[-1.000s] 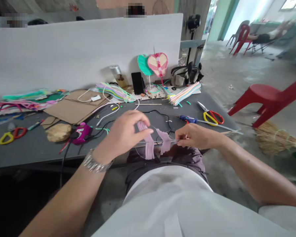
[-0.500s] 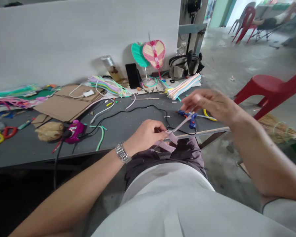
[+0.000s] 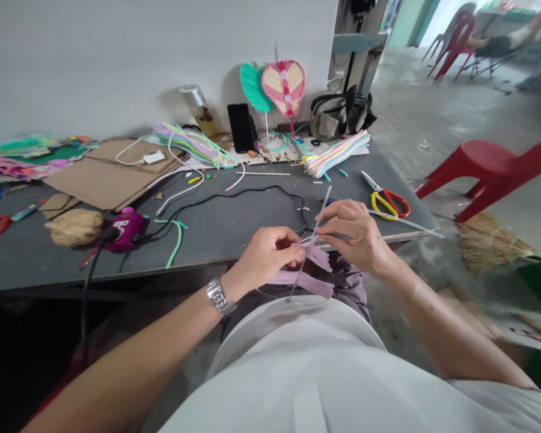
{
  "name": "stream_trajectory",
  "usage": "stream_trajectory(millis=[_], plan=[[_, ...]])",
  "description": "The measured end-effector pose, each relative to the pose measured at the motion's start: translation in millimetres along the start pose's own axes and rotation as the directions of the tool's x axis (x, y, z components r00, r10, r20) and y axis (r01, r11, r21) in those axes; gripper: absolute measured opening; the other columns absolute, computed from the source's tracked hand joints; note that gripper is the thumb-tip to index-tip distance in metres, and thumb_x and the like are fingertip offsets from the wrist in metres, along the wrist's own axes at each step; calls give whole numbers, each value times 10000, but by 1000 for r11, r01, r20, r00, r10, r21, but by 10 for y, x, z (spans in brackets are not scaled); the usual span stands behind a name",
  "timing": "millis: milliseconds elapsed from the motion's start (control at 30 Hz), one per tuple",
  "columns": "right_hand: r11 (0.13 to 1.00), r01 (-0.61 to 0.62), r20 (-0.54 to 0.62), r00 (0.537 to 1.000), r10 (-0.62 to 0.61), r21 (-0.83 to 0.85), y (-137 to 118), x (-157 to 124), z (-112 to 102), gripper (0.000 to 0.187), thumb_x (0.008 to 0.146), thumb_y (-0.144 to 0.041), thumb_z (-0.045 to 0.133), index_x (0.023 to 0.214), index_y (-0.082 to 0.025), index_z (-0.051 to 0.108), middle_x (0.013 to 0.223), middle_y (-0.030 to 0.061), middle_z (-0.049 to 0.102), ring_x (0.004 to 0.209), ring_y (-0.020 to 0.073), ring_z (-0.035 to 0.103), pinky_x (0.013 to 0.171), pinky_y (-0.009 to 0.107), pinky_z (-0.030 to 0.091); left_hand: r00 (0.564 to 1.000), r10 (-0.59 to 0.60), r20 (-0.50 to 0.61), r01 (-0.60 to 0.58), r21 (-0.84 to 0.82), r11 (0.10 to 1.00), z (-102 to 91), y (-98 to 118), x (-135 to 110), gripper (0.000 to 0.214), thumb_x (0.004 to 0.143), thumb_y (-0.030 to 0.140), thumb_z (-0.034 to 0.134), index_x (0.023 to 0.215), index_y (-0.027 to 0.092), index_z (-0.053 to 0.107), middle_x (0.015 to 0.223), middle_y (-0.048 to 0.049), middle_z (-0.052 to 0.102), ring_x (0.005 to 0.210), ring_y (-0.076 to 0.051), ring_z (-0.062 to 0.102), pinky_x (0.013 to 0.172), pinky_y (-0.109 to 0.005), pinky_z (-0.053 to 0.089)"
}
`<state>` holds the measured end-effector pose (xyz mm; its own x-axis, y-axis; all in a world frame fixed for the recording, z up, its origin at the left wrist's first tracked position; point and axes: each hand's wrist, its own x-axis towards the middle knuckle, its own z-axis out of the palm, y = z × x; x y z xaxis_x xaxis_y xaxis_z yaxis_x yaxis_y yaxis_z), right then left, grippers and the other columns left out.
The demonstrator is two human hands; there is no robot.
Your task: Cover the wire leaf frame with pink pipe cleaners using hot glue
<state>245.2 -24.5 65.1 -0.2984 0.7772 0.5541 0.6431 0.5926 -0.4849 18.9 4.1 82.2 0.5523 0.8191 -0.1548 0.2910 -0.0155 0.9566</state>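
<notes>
Left hand (image 3: 270, 252) pinching lilac strips (image 3: 304, 284) against thin rod (image 3: 319, 221); right hand (image 3: 351, 231) pinching rod between fingertips. Work held above lap, just off bench (image 3: 216, 240) edge. Strip-to-rod fitting judged in hand; steady two-hand hold called for.

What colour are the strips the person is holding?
The strips are pale lilac-pink, best seen in the head view.

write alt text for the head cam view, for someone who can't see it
The left hand and right hand hold a thin clear rod with pale pink strips above the person's lap, at a grey table strewn with craft supplies. A magenta glue gun and red-and-yellow scissors lie nearby.
</notes>
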Motion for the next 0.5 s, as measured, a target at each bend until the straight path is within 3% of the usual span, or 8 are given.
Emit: stream_trajectory(millis=[133,300,500], plan=[[992,-8,93,996,-4,128,29,35,69,125,941,-245,673,851,-224,757,912,57,748,938,222,660,914,415,447,1000,12,-1,-12,26,1000,-9,-27,-21,114,821,246,719,777,144,690,609,6,656,564,-108,606,552,-199,468],[893,-162,295,955,35,420,97,187,73,128,898,-277,698,804,-202,742,850,50,711,834,185,644,780,323,499,1000,-11,1,11,63,998,-15,-61,-34,166,832,285,724,762,142,678,601,-3,664,549,-105,597,539,-194,445],[890,-153,308,951,15,429,124,333,58,88,873,-238,678,811,-202,728,852,39,709,827,178,639,782,320,502,1000,-7,5,6,57,998,-26,-70,-35,171,837,304,726,780,148,681,605,-6,671,563,-119,618,543,-203,470]])
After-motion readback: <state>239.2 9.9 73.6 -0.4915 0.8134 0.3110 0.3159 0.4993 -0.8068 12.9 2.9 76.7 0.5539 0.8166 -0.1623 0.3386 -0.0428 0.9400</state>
